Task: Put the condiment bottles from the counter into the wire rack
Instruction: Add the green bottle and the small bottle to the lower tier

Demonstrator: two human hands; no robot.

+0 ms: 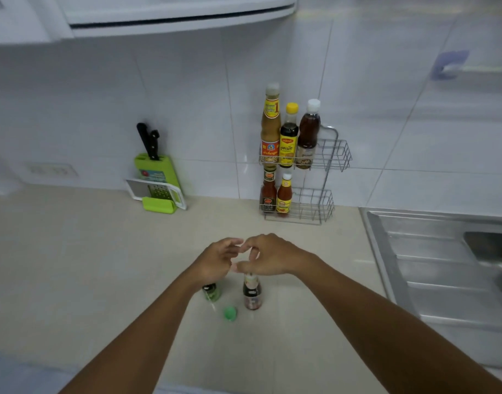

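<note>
A dark sauce bottle [252, 294] stands on the beige counter [101, 265], its top hidden under my right hand [272, 258], whose thumb and fingers curl down around the neck. My left hand [217, 261] hovers just left of it with fingers apart, holding nothing. A small green bottle [212, 291] stands partly behind my left wrist, and a loose green cap [230, 313] lies in front of it. The two-tier wire rack [333, 157] stands against the back wall, with three tall bottles [289, 137] on the upper tier and two red sauce bottles [276, 194] on the lower one.
A green knife block with black-handled knives [154, 166] and a grater [158, 194] lean on the tiled wall at the left. A steel sink and drainboard [443, 265] fill the right side. The right halves of both rack tiers hold no bottles.
</note>
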